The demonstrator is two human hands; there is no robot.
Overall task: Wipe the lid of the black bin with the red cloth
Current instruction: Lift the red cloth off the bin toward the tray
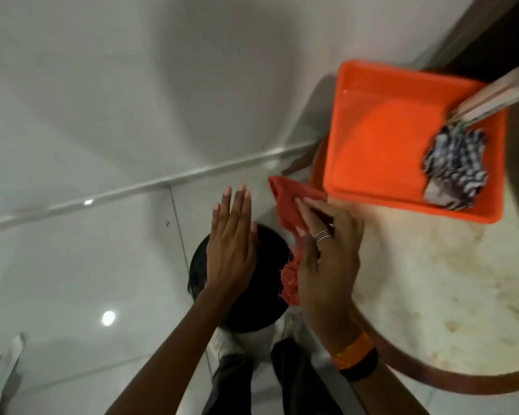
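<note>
Fingers [304, 214] of the right hand [327, 259] are curled and pinched on the red cloth [288, 211], which hangs bunched just above the right edge of the black bin [252, 307]; fingers [237, 205] of the left hand [231, 253] are stretched flat and together, holding nothing, spread over the left half of the bin's lid [270, 247]. Judging from that, the cloth is gathered into a wad to give a firm wiping pad, and the flat left palm looks ready to steady the bin, though whether it touches the lid cannot be told. Wiping seems not yet begun, since the cloth hangs above the lid. Largest around the bin is the pale glossy wall [132, 85] behind it and the shiny tiled floor [72, 280] it stands on, bright with lamp reflections. To the bin's right is a rounded, cream marbled worktop [432, 295] with a brown rim. Farther right of the bin on that worktop sits an orange tray [387, 145], and in the tray's far side lies a small checked rag [453, 166], probably a spare. Below the bin the person's dark trouser legs show.
</note>
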